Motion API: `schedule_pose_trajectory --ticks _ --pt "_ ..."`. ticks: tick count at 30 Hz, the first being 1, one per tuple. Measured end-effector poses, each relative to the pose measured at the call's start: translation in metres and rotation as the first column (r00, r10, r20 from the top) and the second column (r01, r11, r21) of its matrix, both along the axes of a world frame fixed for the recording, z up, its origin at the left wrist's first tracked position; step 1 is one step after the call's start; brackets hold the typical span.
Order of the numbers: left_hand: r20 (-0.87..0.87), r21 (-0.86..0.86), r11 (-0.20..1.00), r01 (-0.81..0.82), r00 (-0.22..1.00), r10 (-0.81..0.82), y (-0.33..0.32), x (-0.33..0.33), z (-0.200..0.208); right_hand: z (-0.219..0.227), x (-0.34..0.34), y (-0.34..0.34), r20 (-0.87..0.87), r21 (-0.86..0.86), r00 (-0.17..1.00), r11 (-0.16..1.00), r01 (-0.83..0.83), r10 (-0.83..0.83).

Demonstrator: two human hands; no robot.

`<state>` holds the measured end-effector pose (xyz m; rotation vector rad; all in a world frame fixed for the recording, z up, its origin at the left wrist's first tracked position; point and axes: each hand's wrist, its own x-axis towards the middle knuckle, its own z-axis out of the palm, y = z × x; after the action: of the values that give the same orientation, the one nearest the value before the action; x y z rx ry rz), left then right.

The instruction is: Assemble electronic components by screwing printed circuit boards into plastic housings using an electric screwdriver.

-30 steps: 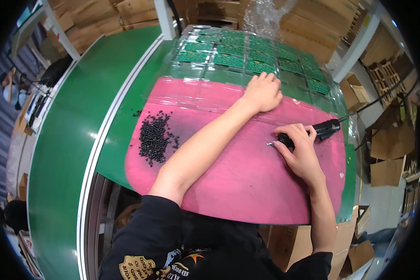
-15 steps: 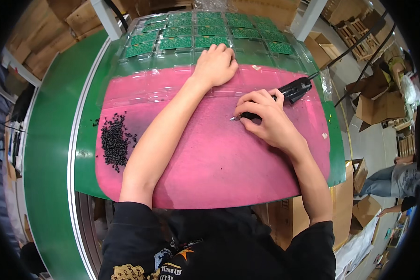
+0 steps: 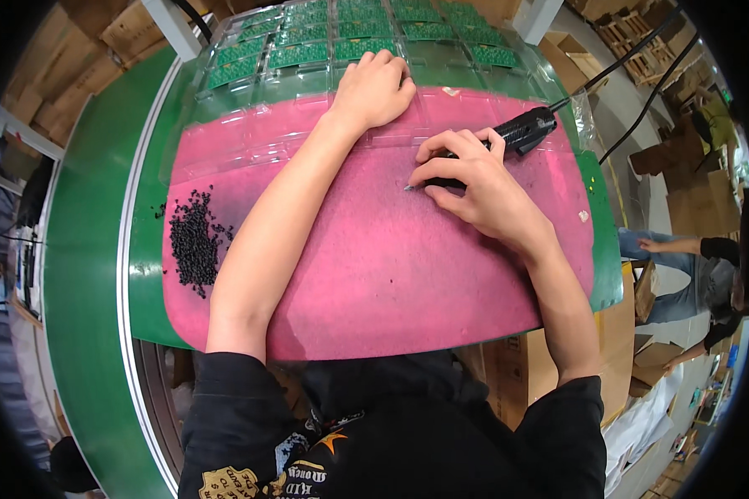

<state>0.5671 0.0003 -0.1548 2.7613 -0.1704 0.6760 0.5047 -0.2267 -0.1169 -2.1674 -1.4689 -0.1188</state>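
Observation:
My left hand [image 3: 374, 90] is closed over the front part of a clear plastic tray [image 3: 300, 87], just short of the nearest row of green circuit boards [image 3: 298, 55]. Its fingertips curl down out of sight, so anything in them is hidden. In my right hand [image 3: 474, 170] is a black corded electric screwdriver [image 3: 530, 130], lying nearly level with its body pointing to the far right. Its metal bit pokes out left of my fingers, above the pink mat [image 3: 374, 283]. A pile of small black parts [image 3: 195, 243] rests on the mat's left side.
A green bench top [image 3: 91, 291] with a pale metal rail runs along the left. Grey posts [image 3: 172, 29] stand at the far corners. The black cable [image 3: 620, 71] leads off to the upper right. Cardboard boxes and another person's arm [image 3: 678, 246] are beyond the bench's right side.
The whole view has shifted, with bench and boards now higher in the picture. Both hands keep nearly the same places over tray and mat. The other person at the right has moved.

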Motion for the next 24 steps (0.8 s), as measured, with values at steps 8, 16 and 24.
schedule_pose_trajectory --ticks 8,16,24 --pt "0.041 -0.001 1.000 0.007 0.999 -0.006 0.002 0.002 -0.005 -0.001 -0.001 0.001 -0.003 0.022 1.000 1.000 0.014 -0.013" --pt "0.016 0.007 1.000 0.003 1.000 -0.003 0.003 0.001 -0.001 -0.011 -0.003 0.011 0.003 0.107 0.993 0.988 0.115 -0.116" --pt "0.009 0.006 1.000 -0.008 1.000 0.008 0.000 0.002 -0.001 -0.012 -0.003 0.014 -0.030 0.085 0.980 0.976 0.198 -0.197"
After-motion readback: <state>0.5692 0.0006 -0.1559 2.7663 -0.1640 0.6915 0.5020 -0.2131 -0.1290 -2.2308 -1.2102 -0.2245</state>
